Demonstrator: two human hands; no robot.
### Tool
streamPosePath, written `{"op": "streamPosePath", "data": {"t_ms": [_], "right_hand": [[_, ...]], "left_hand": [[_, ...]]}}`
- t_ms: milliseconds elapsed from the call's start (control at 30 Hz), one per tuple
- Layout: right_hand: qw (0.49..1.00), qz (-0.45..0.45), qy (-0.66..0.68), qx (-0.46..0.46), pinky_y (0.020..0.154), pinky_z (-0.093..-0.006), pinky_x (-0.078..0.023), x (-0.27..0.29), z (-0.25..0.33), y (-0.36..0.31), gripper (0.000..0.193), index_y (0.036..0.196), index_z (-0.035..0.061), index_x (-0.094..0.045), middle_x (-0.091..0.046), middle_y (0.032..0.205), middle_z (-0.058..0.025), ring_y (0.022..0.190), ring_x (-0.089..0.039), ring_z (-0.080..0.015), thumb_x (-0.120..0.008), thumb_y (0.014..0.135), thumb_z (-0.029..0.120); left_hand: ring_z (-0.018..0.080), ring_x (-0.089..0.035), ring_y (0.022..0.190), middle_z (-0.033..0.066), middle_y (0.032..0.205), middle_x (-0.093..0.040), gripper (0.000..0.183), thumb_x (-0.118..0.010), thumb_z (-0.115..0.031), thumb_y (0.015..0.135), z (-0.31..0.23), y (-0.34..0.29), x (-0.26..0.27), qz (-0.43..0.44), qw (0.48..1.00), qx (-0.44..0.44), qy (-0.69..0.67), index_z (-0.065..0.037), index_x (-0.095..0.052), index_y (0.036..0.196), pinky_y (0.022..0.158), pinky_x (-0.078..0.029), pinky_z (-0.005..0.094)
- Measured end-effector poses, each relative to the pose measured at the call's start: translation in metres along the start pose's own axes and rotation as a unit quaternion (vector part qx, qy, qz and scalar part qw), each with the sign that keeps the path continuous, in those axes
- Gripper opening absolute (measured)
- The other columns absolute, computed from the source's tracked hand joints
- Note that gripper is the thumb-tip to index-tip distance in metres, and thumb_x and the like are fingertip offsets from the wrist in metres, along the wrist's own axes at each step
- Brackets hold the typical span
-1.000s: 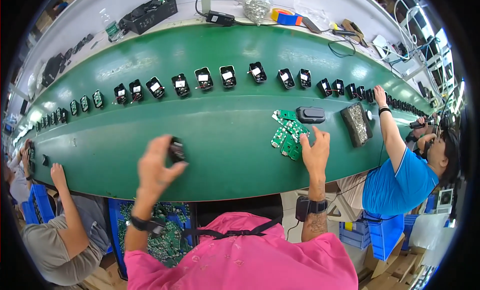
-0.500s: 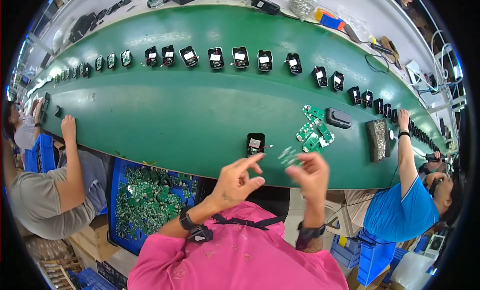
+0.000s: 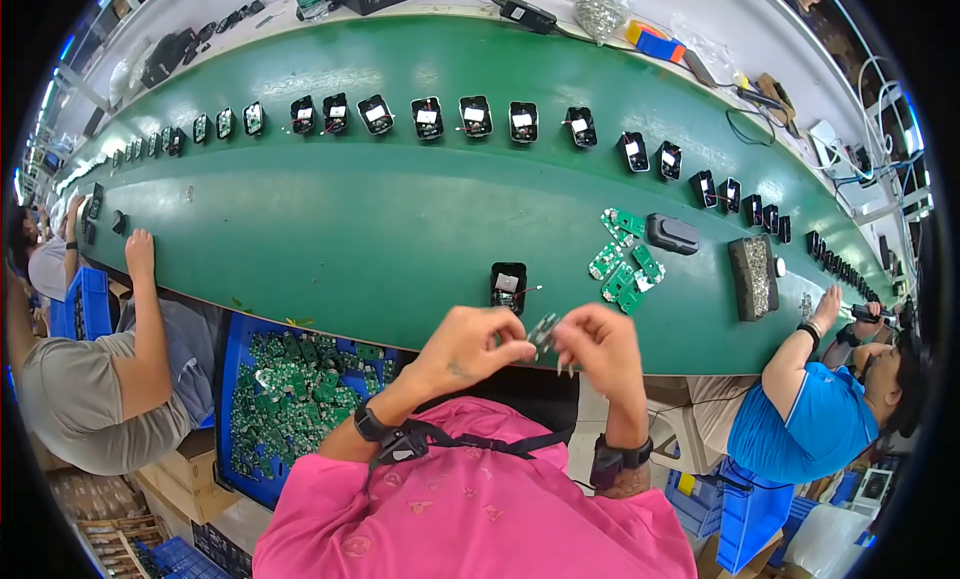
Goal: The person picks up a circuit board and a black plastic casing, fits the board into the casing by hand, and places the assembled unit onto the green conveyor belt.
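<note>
Just above the table's near edge, a small green circuit board (image 3: 543,331) is held between my two hands. The thumb and index finger of my left hand (image 3: 462,351) close on its left side. My right hand (image 3: 608,357) pinches it from the right with bent fingers; its fingertips partly cover the board. Directly beyond my left hand stands an open black housing (image 3: 508,285) with a white label inside and a thin wire sticking out to the right. Several more green circuit boards (image 3: 622,262) lie in a loose pile to the right of that housing.
A long curved row of black housings (image 3: 475,116) crosses the green table (image 3: 350,219). Right of the pile are a dark closed case (image 3: 673,233) and a foam-like block (image 3: 752,279). A blue bin (image 3: 225,409) full of boards sits at lower left. Co-workers sit on both sides.
My right hand has brought the board left and toward my left hand, whose fingers have closed in on it. The co-worker on the right has drawn an arm back from the row of housings.
</note>
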State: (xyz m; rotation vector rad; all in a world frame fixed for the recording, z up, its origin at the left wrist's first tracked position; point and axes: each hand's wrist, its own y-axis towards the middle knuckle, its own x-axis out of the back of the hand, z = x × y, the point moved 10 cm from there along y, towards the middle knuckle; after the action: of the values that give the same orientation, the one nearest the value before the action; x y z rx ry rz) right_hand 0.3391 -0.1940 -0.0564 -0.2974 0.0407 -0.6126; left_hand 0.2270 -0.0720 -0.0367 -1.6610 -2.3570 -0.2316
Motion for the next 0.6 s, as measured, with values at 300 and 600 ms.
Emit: {"op": "streamPosePath", "data": {"t_ms": [300,600], "right_hand": [[0.944,-0.085,0.313,-0.067,0.058,-0.0231,-0.054,-0.005,-0.057,0.04,0.014,0.095,0.0011,-0.064,-0.07,0.08,-0.0094,0.063,-0.066,-0.0132,-0.064,0.099,0.015],[0.987,-0.134,0.092,-0.016,0.055,-0.0236,-0.053,-0.027,-0.045,0.04,0.019,0.091,-0.0039,-0.063,-0.068,0.075,-0.0074,0.06,-0.066,-0.0122,-0.065,0.097,0.014]], "left_hand": [[0.0013,-0.053,0.059,-0.0023,0.069,-0.062,0.013,-0.068,-0.012,0.092,0.038,-0.011,0.04,-0.158,0.983,0.068,-0.068,0.001,-0.068,0.095,0.051,-0.041,0.0188],[0.0124,-0.063,0.073,0.0153,0.134,-0.05,0.05,-0.067,-0.012,0.091,0.054,0.012,0.036,-0.156,0.987,0.01,-0.019,0.005,-0.049,0.135,0.06,-0.052,0.0257]]}}
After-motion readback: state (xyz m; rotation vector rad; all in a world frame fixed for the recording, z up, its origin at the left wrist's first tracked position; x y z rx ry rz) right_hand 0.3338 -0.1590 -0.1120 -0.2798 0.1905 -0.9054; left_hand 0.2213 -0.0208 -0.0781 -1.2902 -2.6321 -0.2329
